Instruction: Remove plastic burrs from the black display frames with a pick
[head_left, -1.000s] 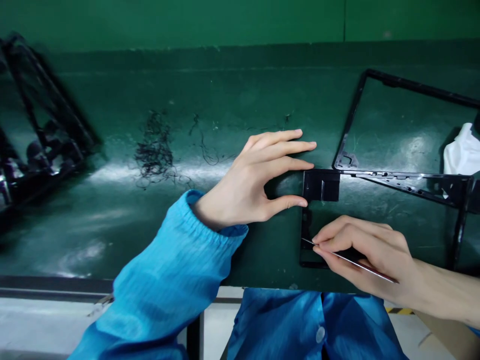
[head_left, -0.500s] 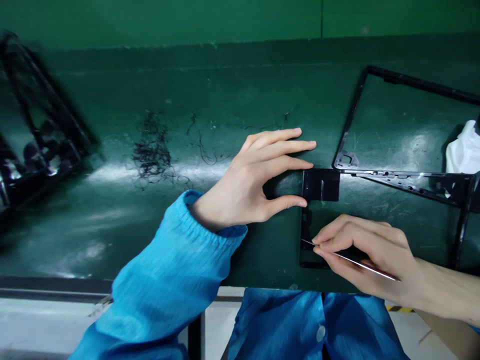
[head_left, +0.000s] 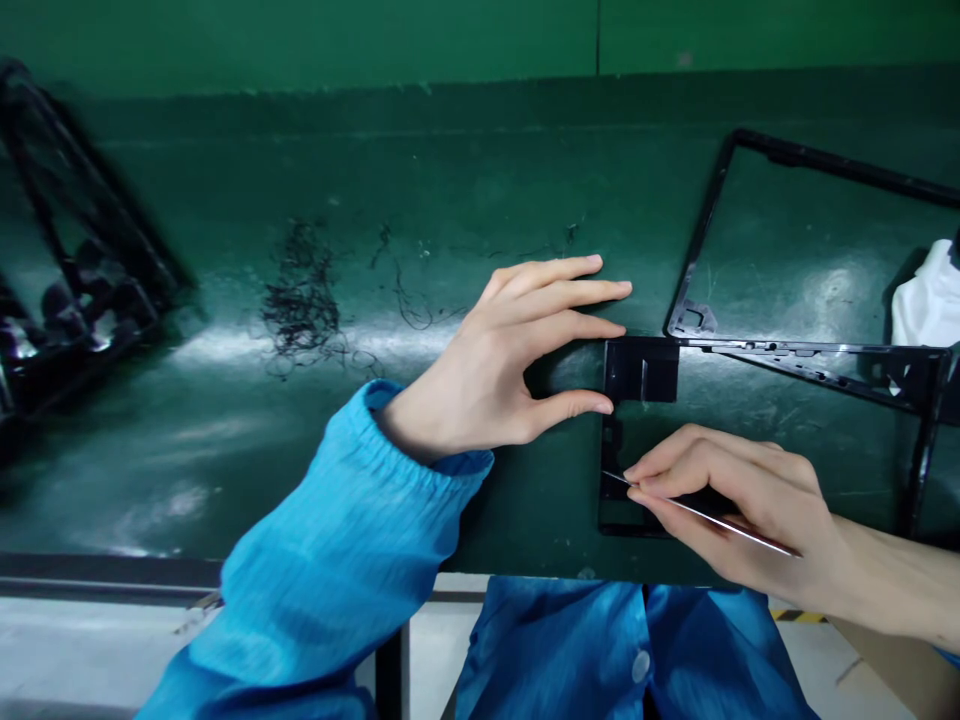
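Observation:
A thin black rectangular frame (head_left: 795,347), like a device bezel, lies near the front edge of the bench. At its upper left corner is a flat black panel (head_left: 641,370). My left hand (head_left: 517,360) has its fingers spread, with the index fingertip and thumb tip against the frame's left end. In a pinch between thumb and fingers, my right hand (head_left: 739,505) holds a slim pointed metal pick (head_left: 720,520). The pick's tip meets the inner side of the frame's left bar. My right hand covers part of the frame.
Behind lies another black frame (head_left: 709,235), overlapping the first. A crumpled white cloth or glove (head_left: 926,295) rests at the right. Left of my hand sits a heap of thin black shavings (head_left: 301,290) on the green bench (head_left: 225,450). Blurred stacked black frames (head_left: 82,260) stand far left.
The pick's tip has shifted slightly away from me along the frame's left bar, my right fingers moving with it. My left hand stays in place.

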